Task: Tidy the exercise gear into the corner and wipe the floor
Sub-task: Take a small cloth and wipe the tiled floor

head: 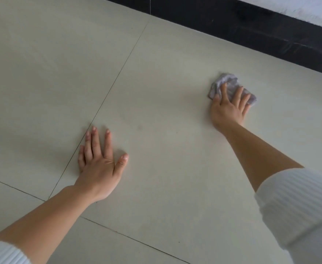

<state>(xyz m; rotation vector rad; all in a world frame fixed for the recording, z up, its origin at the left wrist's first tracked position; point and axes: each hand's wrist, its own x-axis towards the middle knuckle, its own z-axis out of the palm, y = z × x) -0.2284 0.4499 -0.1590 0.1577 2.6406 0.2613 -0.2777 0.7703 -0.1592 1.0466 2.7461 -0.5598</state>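
A crumpled grey-purple cloth [229, 82] lies on the pale tiled floor [166, 77] at the right, a short way from the wall. My right hand [229, 107] presses flat on it with spread, fairly straight fingers, covering its near half. My left hand [99, 164] rests palm down on the bare tile at the lower left, fingers straight, beside a grout line. No exercise gear is in view.
A black skirting board [251, 29] runs along the far right edge of the floor, with a white wall [308, 8] above it. Dark grout lines cross the large tiles. White ribbed sleeves cover both upper forearms.
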